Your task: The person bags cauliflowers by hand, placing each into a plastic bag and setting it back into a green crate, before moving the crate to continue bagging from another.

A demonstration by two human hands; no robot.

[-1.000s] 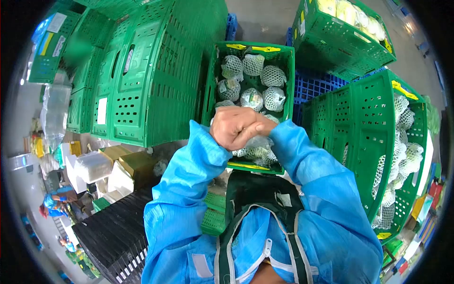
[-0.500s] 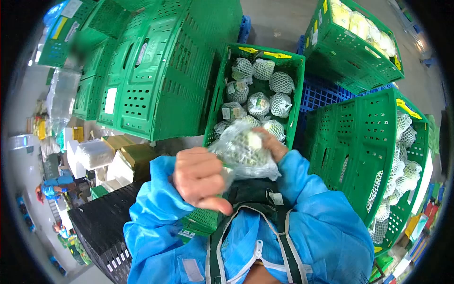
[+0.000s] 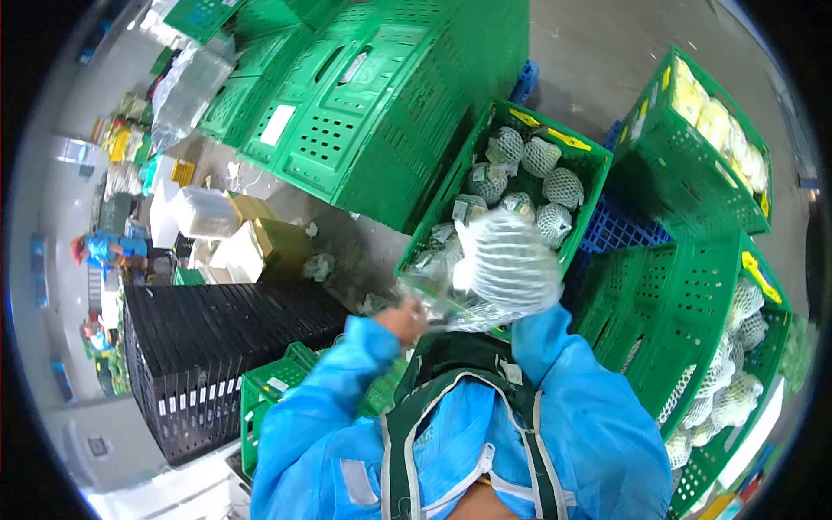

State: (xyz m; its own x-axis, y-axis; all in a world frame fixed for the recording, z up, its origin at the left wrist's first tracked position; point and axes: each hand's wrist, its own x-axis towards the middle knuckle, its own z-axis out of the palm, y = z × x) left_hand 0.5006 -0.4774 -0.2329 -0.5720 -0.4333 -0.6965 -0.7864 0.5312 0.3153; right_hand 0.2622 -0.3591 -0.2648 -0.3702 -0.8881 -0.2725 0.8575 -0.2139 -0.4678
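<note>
Our left hand [image 3: 404, 319] is closed in a fist on the gathered neck of a clear bag [image 3: 451, 299]. The fingers are curled tight round the plastic, at chest height just above the dark apron bib [image 3: 459, 355]. The bag runs taut from that fist up and to the right, where a netted fruit [image 3: 510, 258] in white foam mesh fills its far end. Our right hand is hidden behind the fruit. Only the right sleeve [image 3: 542, 334] shows, rising under the bag, so we cannot tell how those fingers are set. The left forearm, in its blue left sleeve [image 3: 347, 373], is bent up across the body, elbow low and wrist turned in toward the bag.

The bagged fruit is held in the air over the near end of an open green crate [image 3: 568, 140]. That crate holds more mesh-wrapped fruits [image 3: 562, 186], some labelled, and stands on a blue pallet [image 3: 620, 230]. To the right, a second green crate [image 3: 685, 286] also holds mesh-wrapped fruit, and beyond it a third crate [image 3: 693, 173] carries pale yellow produce. Left of the open crate, stacked green crates [image 3: 381, 113] lie on their sides. A stack of black trays [image 3: 217, 347] sits low on the left, with cardboard boxes [image 3: 260, 247] above it. A person in blue [image 3: 102, 247] is at the far left edge.
</note>
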